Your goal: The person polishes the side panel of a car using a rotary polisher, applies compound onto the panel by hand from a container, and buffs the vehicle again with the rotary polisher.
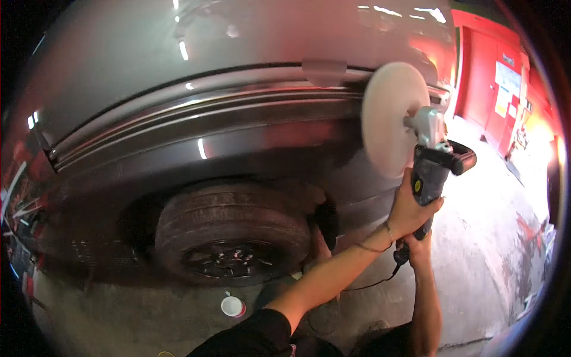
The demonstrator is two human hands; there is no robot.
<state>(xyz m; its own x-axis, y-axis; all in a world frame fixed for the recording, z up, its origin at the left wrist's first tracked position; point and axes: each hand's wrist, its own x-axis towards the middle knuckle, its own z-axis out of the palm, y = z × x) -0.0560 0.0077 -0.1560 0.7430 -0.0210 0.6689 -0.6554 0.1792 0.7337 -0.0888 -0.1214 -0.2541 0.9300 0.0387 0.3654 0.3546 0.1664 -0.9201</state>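
A polisher (429,172) with a large round pale pad (392,119) is held up in both hands. The pad stands on edge against the dark, glossy side of a vehicle (238,134); whether it is spinning cannot be made out. My left hand (413,205), with a bracelet at the wrist, wraps around the polisher's black body. Below it, my right hand (420,249) is closed on the rear handle, partly hidden by the tool. A black loop handle (461,157) sticks out near the polisher's head, with no hand on it. A power cord (389,276) hangs from the rear end.
Below the bodywork is a wheel with a black tyre (232,217). A white tub (232,306) stands on the concrete floor (148,315) near it. A trim strip (208,101) runs along the vehicle's side. At the right is a red door (502,89) with papers on it.
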